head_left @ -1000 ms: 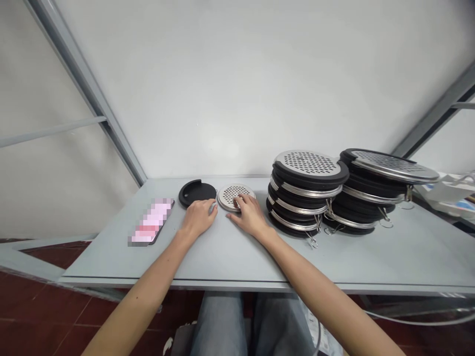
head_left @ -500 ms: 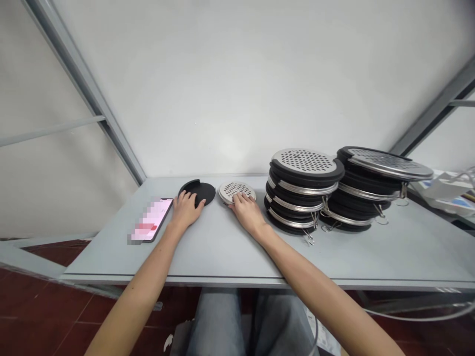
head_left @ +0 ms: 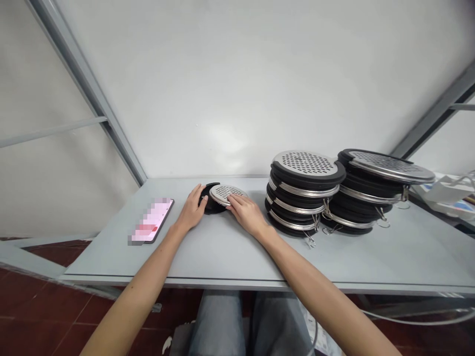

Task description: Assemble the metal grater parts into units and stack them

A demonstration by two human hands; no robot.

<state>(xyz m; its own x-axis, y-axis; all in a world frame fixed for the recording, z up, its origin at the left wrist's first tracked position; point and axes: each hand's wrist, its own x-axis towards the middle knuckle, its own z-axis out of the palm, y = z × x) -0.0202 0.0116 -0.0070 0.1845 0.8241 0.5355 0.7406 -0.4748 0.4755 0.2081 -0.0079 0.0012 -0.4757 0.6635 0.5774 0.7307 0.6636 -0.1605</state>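
Observation:
A small round perforated metal disc (head_left: pixel 224 192) lies partly over a black round piece (head_left: pixel 214 208) with a raised rim. My left hand (head_left: pixel 192 206) holds the black piece at its left edge, thumb on the near side and fingers at the back. My right hand (head_left: pixel 243 207) grips the metal disc at its right front edge, fingers together on top. The disc's left part overlaps the black piece and looks slightly tilted.
A phone (head_left: pixel 158 222) with a lit screen lies at the left. To the right stand two stacks of larger black discs with perforated metal tops, the nearer stack (head_left: pixel 306 190) and the farther stack (head_left: pixel 371 198), with wire clips. White papers (head_left: pixel 445 195) lie far right.
The metal disc has moved left onto the black piece, together with my right hand. The black piece and my left hand have shifted slightly right, my left hand now at its left edge.

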